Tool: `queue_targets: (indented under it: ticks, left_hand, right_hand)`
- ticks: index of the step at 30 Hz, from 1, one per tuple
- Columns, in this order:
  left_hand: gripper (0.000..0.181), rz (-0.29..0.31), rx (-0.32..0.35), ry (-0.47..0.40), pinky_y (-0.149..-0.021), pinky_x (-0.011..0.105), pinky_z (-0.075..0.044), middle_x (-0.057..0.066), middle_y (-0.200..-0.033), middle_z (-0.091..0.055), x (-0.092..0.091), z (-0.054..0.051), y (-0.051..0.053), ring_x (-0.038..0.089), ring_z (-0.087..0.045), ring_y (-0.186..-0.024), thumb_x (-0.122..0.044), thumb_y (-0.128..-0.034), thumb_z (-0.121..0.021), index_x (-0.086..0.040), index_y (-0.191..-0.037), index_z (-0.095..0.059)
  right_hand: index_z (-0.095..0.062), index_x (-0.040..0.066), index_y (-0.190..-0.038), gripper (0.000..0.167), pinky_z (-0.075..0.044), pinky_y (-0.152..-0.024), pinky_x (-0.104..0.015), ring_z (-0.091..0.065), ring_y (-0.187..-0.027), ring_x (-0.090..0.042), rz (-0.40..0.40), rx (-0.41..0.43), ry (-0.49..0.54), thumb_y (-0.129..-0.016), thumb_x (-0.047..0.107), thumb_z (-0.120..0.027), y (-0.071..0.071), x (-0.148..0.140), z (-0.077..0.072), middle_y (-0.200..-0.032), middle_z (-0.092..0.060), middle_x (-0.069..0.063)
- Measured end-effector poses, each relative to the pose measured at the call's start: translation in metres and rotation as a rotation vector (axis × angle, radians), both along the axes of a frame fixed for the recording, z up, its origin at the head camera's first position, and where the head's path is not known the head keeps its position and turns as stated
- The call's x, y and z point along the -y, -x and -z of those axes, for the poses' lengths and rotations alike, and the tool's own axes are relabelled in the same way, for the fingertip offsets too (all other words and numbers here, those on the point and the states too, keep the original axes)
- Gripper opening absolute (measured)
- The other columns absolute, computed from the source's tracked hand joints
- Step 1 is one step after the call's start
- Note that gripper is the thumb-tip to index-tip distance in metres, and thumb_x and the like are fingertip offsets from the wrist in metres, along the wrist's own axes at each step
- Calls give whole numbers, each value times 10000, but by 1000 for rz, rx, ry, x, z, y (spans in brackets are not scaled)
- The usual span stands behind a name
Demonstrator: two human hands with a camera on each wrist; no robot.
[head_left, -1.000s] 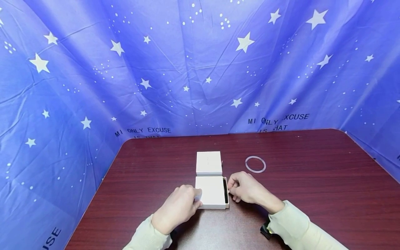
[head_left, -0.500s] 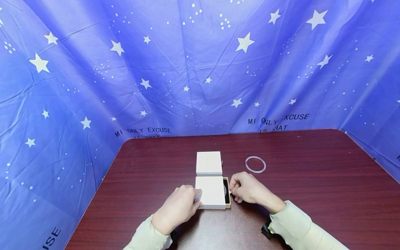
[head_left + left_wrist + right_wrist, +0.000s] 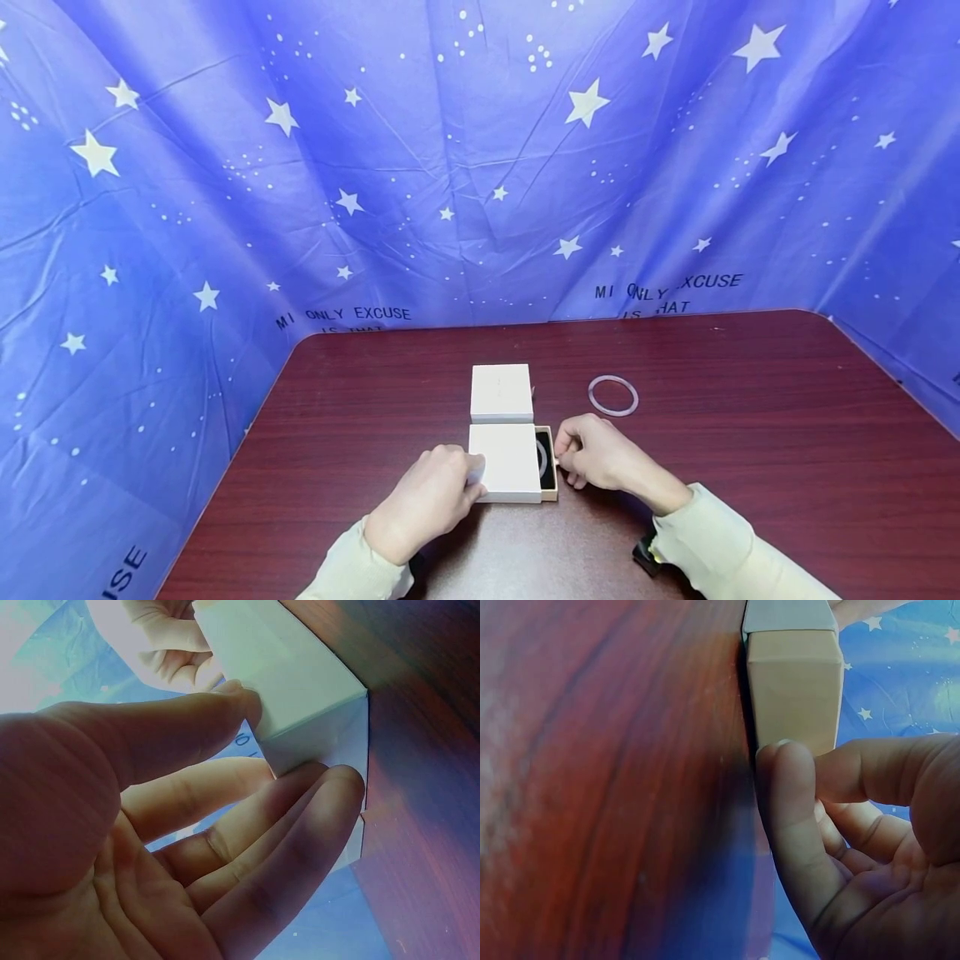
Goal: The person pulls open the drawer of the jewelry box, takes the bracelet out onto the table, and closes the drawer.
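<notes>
A white drawer box [image 3: 504, 463] lies on the table, its tan inner drawer [image 3: 795, 690] partly out on the right. Inside the drawer, part of a pale bangle [image 3: 543, 458] shows against black lining; the sleeve covers the rest. My left hand [image 3: 431, 496] grips the sleeve's left end, thumb on top and fingers against the end wall [image 3: 319, 742]. At the drawer's outer end, my right hand [image 3: 600, 454] pinches a small pull tab between thumb and index finger; the fingers mostly hide it.
A second white box [image 3: 500, 392] stands directly behind the first, with a small tab on its right side. A loose pale purple bangle [image 3: 615, 413] lies to the right on the dark red table [image 3: 750, 417]. Blue star-printed cloth [image 3: 450, 167] hangs behind the table.
My right hand has moved slightly right, drawing the drawer farther out of the sleeve. More black lining and the bangle's curve now show. The left hand has stayed in place.
</notes>
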State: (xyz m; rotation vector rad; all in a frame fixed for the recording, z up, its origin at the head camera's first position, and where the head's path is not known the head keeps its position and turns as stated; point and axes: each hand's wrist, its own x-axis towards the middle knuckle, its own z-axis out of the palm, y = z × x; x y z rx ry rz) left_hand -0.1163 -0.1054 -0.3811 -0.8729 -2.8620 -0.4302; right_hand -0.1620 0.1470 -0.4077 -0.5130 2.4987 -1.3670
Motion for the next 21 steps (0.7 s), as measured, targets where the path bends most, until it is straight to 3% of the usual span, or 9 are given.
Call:
queue_targets:
  ticks: [11, 21]
  left_hand:
    - [372, -24, 16, 8, -491, 294, -426, -41, -608, -461, 0, 1, 0, 163, -568, -578, -174, -772, -774, -180, -620, -435]
    - [360, -2, -6, -5, -473, 283, -400, -48, -596, -439, 1, 0, 0, 162, -556, -559, -158, -761, -773, -187, -625, -442]
  right_hand:
    - [-558, -5, -741, 151, -519, -463, -342, -597, -478, -200, -10, 24, 45, -765, -146, -508, -1, -6, -1, -596, -577, -80]
    - [-553, -6, -742, 153, -517, -459, -336, -596, -478, -195, -10, 23, 30, -754, -144, -488, -1, -10, 0, -594, -569, -69]
